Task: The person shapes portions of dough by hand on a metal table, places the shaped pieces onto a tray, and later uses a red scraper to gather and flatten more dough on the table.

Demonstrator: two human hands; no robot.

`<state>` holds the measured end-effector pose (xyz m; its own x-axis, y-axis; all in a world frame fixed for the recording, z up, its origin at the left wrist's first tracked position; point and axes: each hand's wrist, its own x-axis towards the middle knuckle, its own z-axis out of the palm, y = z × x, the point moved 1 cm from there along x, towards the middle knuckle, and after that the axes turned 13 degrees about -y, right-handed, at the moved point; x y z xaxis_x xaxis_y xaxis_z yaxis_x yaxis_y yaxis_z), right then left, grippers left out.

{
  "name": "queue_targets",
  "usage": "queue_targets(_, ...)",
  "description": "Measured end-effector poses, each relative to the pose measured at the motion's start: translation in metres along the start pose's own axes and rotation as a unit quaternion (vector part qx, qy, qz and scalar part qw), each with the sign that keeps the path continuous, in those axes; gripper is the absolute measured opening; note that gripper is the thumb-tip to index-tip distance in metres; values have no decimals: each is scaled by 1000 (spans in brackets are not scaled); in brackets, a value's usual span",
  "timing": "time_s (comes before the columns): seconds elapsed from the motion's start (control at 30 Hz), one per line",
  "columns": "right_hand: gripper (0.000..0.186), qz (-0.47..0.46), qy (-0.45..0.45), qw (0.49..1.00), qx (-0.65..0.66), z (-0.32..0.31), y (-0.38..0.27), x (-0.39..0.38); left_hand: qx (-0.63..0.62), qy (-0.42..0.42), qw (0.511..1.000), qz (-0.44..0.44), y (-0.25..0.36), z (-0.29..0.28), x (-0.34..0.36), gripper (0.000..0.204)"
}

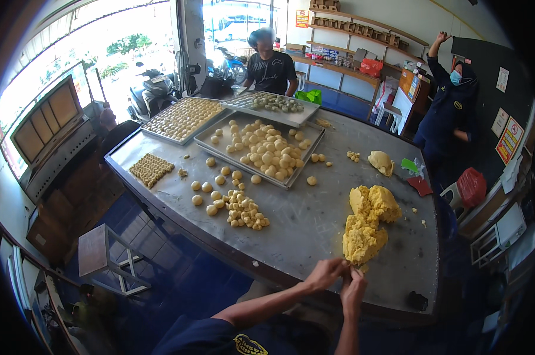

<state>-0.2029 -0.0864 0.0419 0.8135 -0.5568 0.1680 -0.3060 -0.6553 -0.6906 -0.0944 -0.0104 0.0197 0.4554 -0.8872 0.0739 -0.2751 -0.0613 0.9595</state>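
Note:
My left hand [326, 273] and my right hand [354, 286] meet at the table's near edge, fingers closed and pinched together. Whatever lies between the fingertips is too small and covered to make out. Just beyond them sits a large, crumbly lump of yellow dough [365, 238], its nearest end almost touching my fingers. A second torn lump of yellow dough [376, 204] adjoins it on the far side. To the left, small dough pieces [246, 213] are heaped on the metal tabletop [303, 228], with rounder dough balls [207, 187] scattered around them.
A deep tray [220, 155] holds piled dough balls. Behind it stand a tray of rows [181, 118] and another tray [303, 118]. A smooth dough lump [380, 162] and red scraper [420, 187] lie right. One person [271, 68] sits opposite; another [451, 112] stands right. A stool [104, 251] stands left.

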Motion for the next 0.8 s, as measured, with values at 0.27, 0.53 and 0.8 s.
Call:
queue_targets(0.27, 28, -75, -49, 990, 109, 7, -23, 5, 180, -26, 983, -10, -56, -12, 3, 23)
queue_targets(0.53, 17, -119, -13, 989, -90, 19, -28, 1, 71, -53, 996, 20, -30, -21, -5, 26)
queue_targets(0.8, 68, 45, -144, 977, 154, 9, 28, 29, 38, -135, 984, 108, -30, -16, -6, 25)
